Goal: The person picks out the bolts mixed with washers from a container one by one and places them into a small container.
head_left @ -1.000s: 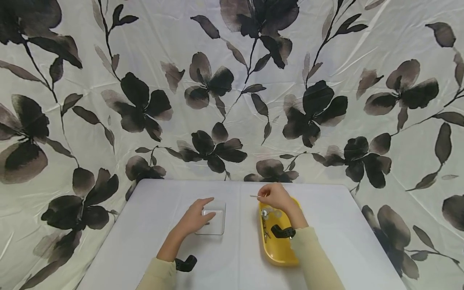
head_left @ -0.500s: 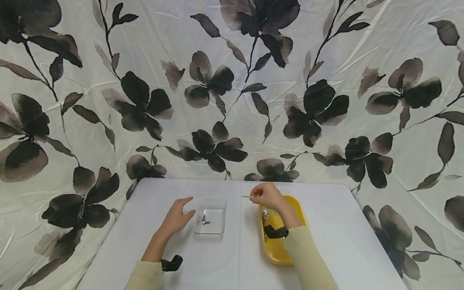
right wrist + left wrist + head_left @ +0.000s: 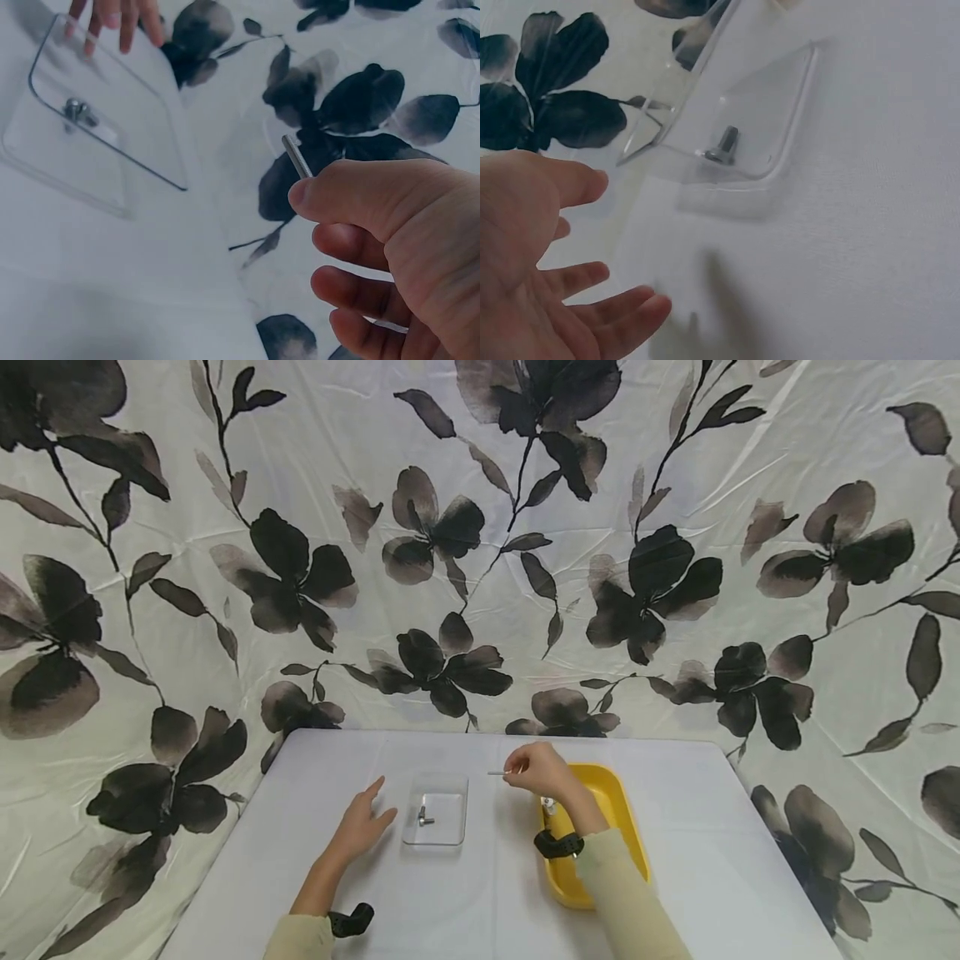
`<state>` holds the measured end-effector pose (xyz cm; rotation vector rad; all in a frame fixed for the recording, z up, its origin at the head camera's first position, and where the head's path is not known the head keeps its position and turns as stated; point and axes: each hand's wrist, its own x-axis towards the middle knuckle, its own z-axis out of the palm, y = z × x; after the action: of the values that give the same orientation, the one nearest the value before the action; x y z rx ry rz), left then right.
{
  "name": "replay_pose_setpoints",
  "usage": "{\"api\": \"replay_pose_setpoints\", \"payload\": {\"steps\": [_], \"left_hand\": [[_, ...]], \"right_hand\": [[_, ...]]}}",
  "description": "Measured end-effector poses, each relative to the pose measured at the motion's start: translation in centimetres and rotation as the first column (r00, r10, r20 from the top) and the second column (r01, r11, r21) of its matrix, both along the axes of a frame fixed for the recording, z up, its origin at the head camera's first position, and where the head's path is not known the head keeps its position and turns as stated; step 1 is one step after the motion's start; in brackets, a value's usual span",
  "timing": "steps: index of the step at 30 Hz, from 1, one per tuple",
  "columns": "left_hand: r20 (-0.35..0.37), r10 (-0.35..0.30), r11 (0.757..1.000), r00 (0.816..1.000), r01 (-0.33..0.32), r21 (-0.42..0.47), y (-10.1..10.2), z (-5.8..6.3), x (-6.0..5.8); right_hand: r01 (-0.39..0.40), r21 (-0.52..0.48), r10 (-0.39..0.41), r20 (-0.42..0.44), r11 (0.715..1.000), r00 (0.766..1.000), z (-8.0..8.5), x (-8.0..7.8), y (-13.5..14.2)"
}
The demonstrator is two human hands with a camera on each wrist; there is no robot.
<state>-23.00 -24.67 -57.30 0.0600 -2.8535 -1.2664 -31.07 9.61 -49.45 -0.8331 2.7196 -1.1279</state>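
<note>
My right hand [image 3: 538, 768] pinches a thin silver screw [image 3: 297, 156] between thumb and forefinger. Its threaded end sticks out to the left in the head view, while the rest is covered by the fingers. That hand is over the far left part of a yellow tray [image 3: 624, 814]. To the left stands a clear square plastic box [image 3: 462, 827], with short, thick metal bolt hardware [image 3: 724, 146] on its floor. Beside the box's left wall, apart from it, my left hand [image 3: 362, 827] has its fingers spread and holds nothing.
Small metal and clear parts [image 3: 550, 806] lie in the yellow tray, partly hidden by the right arm. Both wrists wear black camera bands [image 3: 352, 920]. A white table [image 3: 480, 893] carries everything, with a flower-printed cloth [image 3: 450, 568] behind it.
My left hand has drawn back from over the clear box to its left, uncovering the bolt hardware inside. The right hand has moved left with the screw, toward the box.
</note>
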Motion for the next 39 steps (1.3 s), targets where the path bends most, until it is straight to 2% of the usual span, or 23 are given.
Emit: {"api": "replay_pose_setpoints", "payload": {"steps": [6,10,14,18,30,33,39], "left_hand": [[0.076,0.017,0.998,0.997,-0.022,0.062,0.3,-0.9,0.2],[0.127,0.02,0.99,0.992,-0.037,0.136,0.5,-1.4,0.3],[0.171,0.024,0.965,0.985,-0.067,0.254,0.6,-1.7,0.6],[0.188,0.015,0.941,0.982,-0.077,0.328,0.8,-2.2,0.8],[0.199,0.001,0.92,0.98,-0.079,0.384,1.2,-1.7,0.8],[0.203,-0.003,0.912,0.979,-0.08,0.403,1.3,-1.9,0.8],[0.214,-0.005,0.913,0.977,-0.083,0.399,1.8,-2.7,0.9]], "right_hand": [[0.005,0.022,-0.005,-0.007,1.0,1.0,-0.8,0.2,-0.1],[0.007,0.012,-0.006,-0.005,1.0,1.0,-1.1,0.3,-0.1],[-0.005,0.002,0.005,0.004,1.0,1.0,-1.4,0.4,-0.2],[-0.003,0.004,0.003,0.012,1.0,1.0,-1.6,0.5,-0.4],[-0.011,-0.002,0.012,0.031,1.0,0.999,-1.1,0.7,-1.4],[-0.018,-0.006,0.018,0.032,1.0,0.999,-1.1,0.8,-1.8],[-0.032,-0.019,0.032,0.022,0.999,0.999,-1.0,1.1,-2.5]]}}
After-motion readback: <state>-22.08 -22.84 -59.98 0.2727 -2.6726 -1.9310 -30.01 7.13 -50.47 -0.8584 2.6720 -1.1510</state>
